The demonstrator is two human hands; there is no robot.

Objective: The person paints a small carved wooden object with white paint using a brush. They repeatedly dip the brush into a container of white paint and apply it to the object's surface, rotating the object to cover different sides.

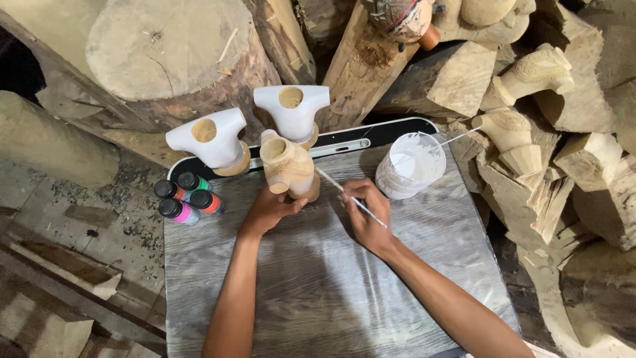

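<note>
Left hand (pixel 270 209): fingers wrapped against the base of an unpainted wooden carving (pixel 289 167), thumb to its right side, steadying it upright on the grey wood-grain board (pixel 318 278). Right hand (pixel 366 213): fingers pinched together on a thin paintbrush (pixel 350 197), white handle slanting down to the right across the knuckles, tip pointed up-left and reaching the carving's right flank. Carving: pale bare wood, torso-like with a round hollow at the top and a stub on the lower left, placed near the far edge of the board, just left of centre. Behind it, two like carvings coated white: one (pixel 211 137) to the left rear, one (pixel 292 110) directly behind, each with a bare wooden hollow in the top. Clear plastic cup of white paint (pixel 411 166) at the far right of the board, just beside the right hand, a thin stick leaning out of it to the right. Four small paint bottles (pixel 186 197) with black caps clustered at the far left corner, showing orange, green, pink and red. Black tray edge (pixel 397 129) with a white rim along the back of the board. Surroundings: log sections (pixel 159 53) at upper left, rough carved wooden blocks (pixel 530 99) stacked at right.
</note>
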